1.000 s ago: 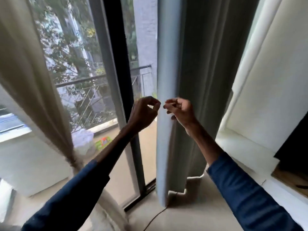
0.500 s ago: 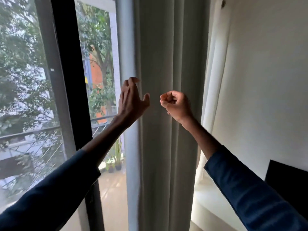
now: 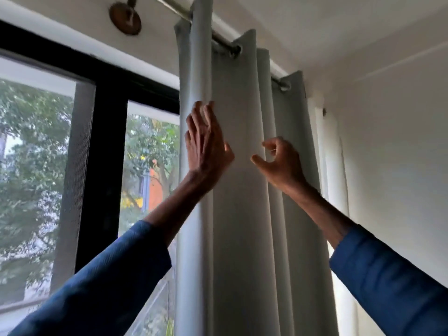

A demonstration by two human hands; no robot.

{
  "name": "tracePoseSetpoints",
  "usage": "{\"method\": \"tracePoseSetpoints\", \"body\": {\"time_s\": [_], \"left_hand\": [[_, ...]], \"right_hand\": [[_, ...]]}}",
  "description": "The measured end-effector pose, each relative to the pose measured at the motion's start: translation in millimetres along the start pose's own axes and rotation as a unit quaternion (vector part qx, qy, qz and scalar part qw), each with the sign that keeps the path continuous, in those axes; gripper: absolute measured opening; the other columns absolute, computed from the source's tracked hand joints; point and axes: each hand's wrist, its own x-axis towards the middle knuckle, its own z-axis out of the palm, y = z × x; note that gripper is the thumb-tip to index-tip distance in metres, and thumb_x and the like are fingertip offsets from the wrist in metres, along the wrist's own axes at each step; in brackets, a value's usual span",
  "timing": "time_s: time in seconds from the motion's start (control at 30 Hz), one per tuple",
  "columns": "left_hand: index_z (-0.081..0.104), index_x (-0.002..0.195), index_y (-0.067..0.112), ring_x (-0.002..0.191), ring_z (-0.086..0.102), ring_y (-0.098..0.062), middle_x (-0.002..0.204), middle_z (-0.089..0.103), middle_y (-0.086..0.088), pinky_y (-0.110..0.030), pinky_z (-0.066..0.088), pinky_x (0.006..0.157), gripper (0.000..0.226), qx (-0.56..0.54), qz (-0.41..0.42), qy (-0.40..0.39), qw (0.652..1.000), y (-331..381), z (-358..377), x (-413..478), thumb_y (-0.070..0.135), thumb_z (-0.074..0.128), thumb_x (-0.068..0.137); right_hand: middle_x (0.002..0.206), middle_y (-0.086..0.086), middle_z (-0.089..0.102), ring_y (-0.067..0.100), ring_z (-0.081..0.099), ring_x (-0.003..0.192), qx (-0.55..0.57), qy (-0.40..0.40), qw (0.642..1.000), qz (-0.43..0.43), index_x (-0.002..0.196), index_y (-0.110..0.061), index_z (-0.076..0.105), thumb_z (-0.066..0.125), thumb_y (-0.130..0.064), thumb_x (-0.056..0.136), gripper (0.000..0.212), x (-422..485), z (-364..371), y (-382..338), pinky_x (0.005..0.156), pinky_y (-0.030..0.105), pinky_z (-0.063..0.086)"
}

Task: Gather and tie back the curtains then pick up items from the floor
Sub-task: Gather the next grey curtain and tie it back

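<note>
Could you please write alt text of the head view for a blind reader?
A person's left hand lies flat against a grey curtain gathered on a rod, while the right hand, half-curled, hovers at a fold; a dark-framed window is left.

Curtain [image 3: 240,214]: pale grey-green eyelet type, hangs from metal rod in gathered vertical folds, right of window, untied. Sheer white curtain [image 3: 334,166] behind, by wall.

Curtain rod [image 3: 173,8], grey curtain [image 3: 237,190] hung on it
</note>
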Motion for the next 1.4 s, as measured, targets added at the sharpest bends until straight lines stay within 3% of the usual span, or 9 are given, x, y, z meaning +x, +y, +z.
{"method": "tracePoseSetpoints", "body": {"time_s": [0.17,0.3,0.4,0.53,0.67,0.87,1.07,1.17,1.4], "left_hand": [[0.040,0.128,0.015,0.119,0.045,-0.034,0.131,0.042,-0.011,-0.048,0.053,0.088,0.070,-0.013,-0.024,0.027,0.999,-11.8,16.1,41.7,0.007,0.058,0.061],[0.036,0.130,0.014,0.110,0.056,-0.037,0.119,0.053,-0.012,-0.036,0.044,0.078,0.067,-0.003,-0.046,0.002,0.999,-9.6,22.7,70.1,0.005,0.060,0.068],[0.034,0.131,0.010,0.108,0.060,-0.040,0.118,0.058,-0.015,-0.037,0.041,0.075,0.063,0.037,-0.043,0.008,0.998,-6.5,22.2,96.5,0.008,0.062,0.074],[0.038,0.124,0.005,0.112,0.059,-0.042,0.121,0.059,-0.016,-0.037,0.038,0.078,0.051,0.080,-0.070,-0.006,0.994,-4.1,19.5,125.0,0.020,0.065,0.084],[0.046,0.120,0.002,0.113,0.059,-0.042,0.122,0.060,-0.018,-0.041,0.046,0.086,0.041,0.156,-0.058,-0.008,0.986,3.6,20.0,138.8,0.026,0.059,0.089],[0.059,0.107,0.001,0.109,0.061,-0.042,0.114,0.063,-0.018,-0.038,0.046,0.080,0.027,0.218,-0.040,-0.027,0.975,-10.5,3.9,155.6,0.010,0.064,0.081],[0.057,0.114,-0.001,0.111,0.059,-0.044,0.121,0.060,-0.022,-0.039,0.043,0.080,0.032,0.215,-0.029,-0.013,0.976,-26.4,-7.3,171.2,0.025,0.061,0.095],[0.056,0.113,0.000,0.110,0.060,-0.042,0.121,0.059,-0.021,-0.039,0.042,0.079,0.029,0.222,-0.019,-0.014,0.975,-23.8,-10.5,179.5,0.019,0.061,0.092],[0.060,0.121,0.007,0.111,0.060,-0.044,0.123,0.058,-0.020,-0.046,0.050,0.091,0.036,0.307,-0.040,0.040,0.950,-48.2,-63.4,199.6,0.011,0.062,0.085]], "right_hand": [[0.136,0.009,0.054,0.026,0.051,0.127,0.013,-0.031,0.999,0.021,0.137,-0.012,0.048,0.076,-0.048,0.082,0.072,45.7,31.9,-2.9,0.106,0.037,0.043],[0.148,0.017,0.040,0.035,0.039,0.137,0.010,-0.038,0.998,0.044,0.148,-0.005,0.031,0.075,-0.046,0.084,0.088,87.5,53.8,-2.8,0.111,0.042,0.036],[0.149,0.020,0.036,0.039,0.037,0.138,0.024,-0.011,0.997,0.073,0.149,-0.001,0.025,0.077,-0.045,0.082,0.096,120.1,61.4,3.9,0.111,0.047,0.035],[0.130,0.020,0.059,0.039,0.056,0.121,0.066,0.012,0.996,0.065,0.128,-0.001,0.048,0.074,-0.038,0.086,0.062,149.1,63.5,17.8,0.095,0.041,0.046],[0.109,0.020,0.066,0.041,0.062,0.102,0.069,0.053,0.996,0.000,0.105,-0.003,0.061,0.063,-0.029,0.093,0.029,167.1,69.3,11.5,0.076,0.036,0.045],[0.106,0.023,0.064,0.045,0.061,0.098,0.094,0.075,0.992,-0.043,0.101,-0.003,0.063,0.056,-0.018,0.094,0.018,173.8,86.5,-12.3,0.079,0.043,0.047],[0.114,0.024,0.065,0.045,0.060,0.107,0.115,0.059,0.990,-0.061,0.110,0.001,0.064,0.057,-0.010,0.095,0.020,167.9,95.8,-29.0,0.085,0.041,0.046],[0.117,0.023,0.064,0.043,0.059,0.108,0.118,0.056,0.990,-0.057,0.115,0.000,0.062,0.056,-0.011,0.095,0.024,169.1,99.2,-35.0,0.087,0.039,0.045],[0.114,0.022,0.066,0.042,0.061,0.108,0.135,0.063,0.986,-0.071,0.109,0.003,0.066,0.062,-0.009,0.090,0.022,175.1,94.8,-32.8,0.084,0.040,0.046]]}}
